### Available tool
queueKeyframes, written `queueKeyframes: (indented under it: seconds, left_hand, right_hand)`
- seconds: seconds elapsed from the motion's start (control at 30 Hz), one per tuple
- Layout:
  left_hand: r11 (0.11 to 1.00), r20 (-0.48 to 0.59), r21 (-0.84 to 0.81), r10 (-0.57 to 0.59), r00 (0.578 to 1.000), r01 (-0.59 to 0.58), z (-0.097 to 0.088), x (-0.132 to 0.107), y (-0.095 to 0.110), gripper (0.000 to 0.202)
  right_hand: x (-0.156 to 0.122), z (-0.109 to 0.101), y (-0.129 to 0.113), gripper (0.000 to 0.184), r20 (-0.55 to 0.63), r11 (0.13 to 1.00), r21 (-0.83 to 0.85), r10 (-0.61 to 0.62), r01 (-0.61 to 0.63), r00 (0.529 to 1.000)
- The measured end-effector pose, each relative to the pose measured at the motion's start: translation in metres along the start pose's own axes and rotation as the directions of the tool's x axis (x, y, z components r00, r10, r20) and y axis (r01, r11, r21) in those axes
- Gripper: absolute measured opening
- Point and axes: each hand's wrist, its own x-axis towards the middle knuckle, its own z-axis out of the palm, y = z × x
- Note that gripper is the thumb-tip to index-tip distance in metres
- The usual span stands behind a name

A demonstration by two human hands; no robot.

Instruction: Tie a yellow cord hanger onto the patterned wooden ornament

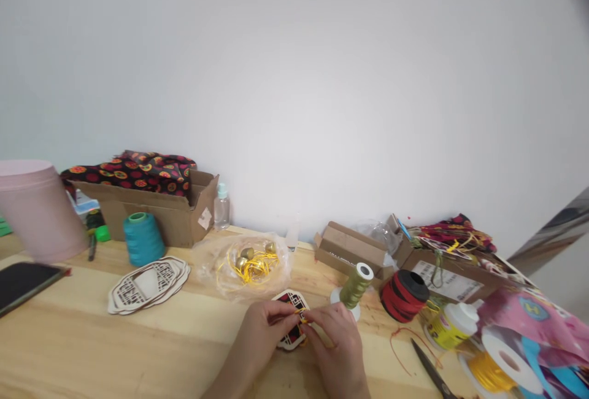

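Note:
Both hands meet at the front middle of the table, over a cut-out wooden ornament [291,296] with dark red and black backing. Thumb and forefinger of my left hand [264,334] pinch a thin yellow cord [301,311] above the ornament. On the other side, my right hand [338,340] has its fingertips closed on the same cord. The fingers hide part of the ornament and most of the cord. Just behind them lies a clear plastic bag [209,264] holding brass bells [247,253] on yellow cord.
Left: stacked wooden cut-outs [138,288], a teal thread cone [143,239], a phone [27,285], a pink bin [39,212] and a cardboard box [151,212]. Right: a green thread spool [356,285], red cord roll [400,298], glue bottle [453,325], scissors [430,365] and yellow cord spool [501,368].

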Motion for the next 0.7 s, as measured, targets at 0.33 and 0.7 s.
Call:
queueKeyframes:
  seconds: [0.33, 0.7]
  left_hand:
    - [0.958, 0.022, 0.252, 0.134, 0.991, -0.136, -0.0012, -0.0016, 0.0055, 0.021]
    - [1.0, 0.005, -0.009, -0.004, 1.0, 0.004, -0.001, 0.0032, 0.0006, 0.018]
  right_hand:
    - [0.0009, 0.0, -0.0001, 0.007, -0.007, 1.0, 0.013, 0.025, -0.025, 1.0]
    - [0.0047, 0.0006, -0.0014, 0.008, -0.012, 1.0, -0.028, 0.012, -0.012, 1.0]
